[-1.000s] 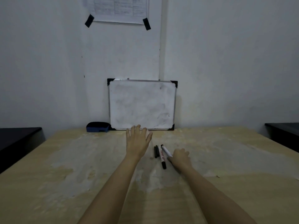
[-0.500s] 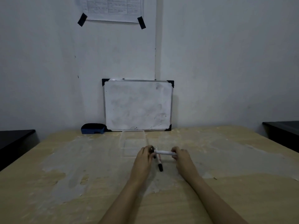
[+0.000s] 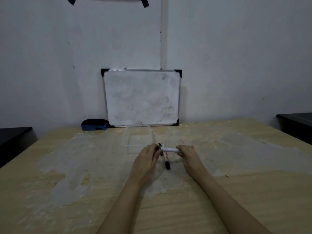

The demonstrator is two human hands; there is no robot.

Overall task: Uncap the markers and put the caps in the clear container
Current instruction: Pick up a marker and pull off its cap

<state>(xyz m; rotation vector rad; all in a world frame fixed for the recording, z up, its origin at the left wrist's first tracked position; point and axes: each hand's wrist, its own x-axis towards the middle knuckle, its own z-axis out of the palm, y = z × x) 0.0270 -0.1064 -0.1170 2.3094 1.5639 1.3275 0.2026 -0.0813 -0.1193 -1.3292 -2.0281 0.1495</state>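
Lifted off the table since a second ago, one marker now lies crosswise, just short of the clear container. Left hand pinches its black cap; right hand grips the barrel. Two markers rest below.

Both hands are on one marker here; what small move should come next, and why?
Probably pull the hands apart: the left hand pinches the black cap end of the held marker, while the right hand grips its barrel. The cap looks still on, and the clear container sits empty just beyond.
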